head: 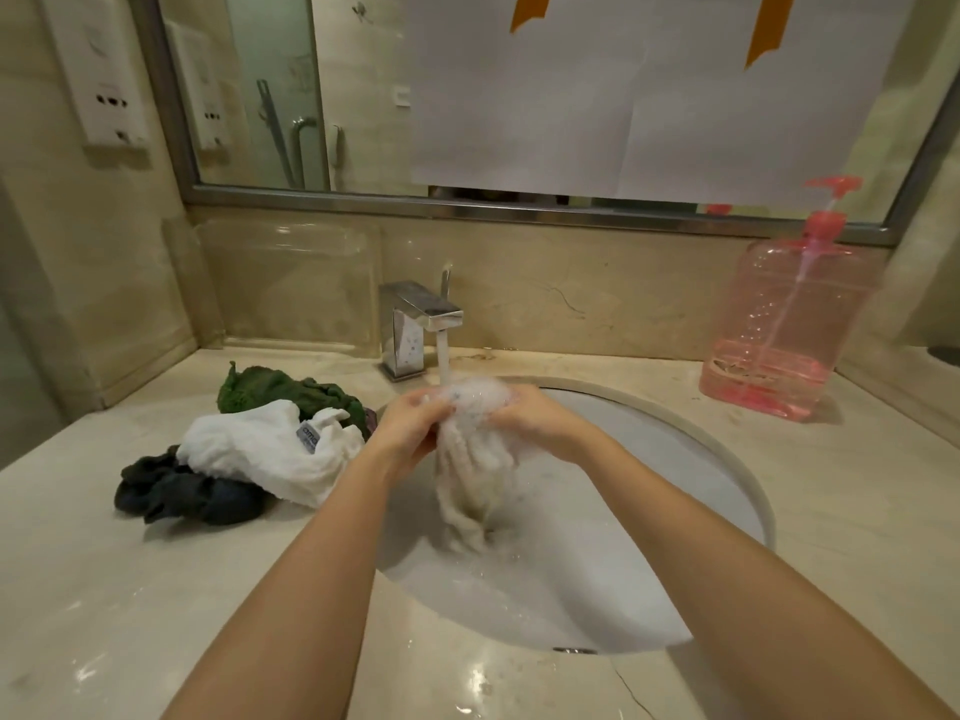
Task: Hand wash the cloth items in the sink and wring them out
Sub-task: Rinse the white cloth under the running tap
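we find only one bit of writing: a small grey tag [307, 433] sewn on the white cloth [260, 454] that lies on the counter [104, 589] left of the sink [727, 454]. its pale letters look to us like "oma", and a smaller line beneath is too fine to read. the white wall plate [104, 70] at upper left bears faint marks, too blurred for us.
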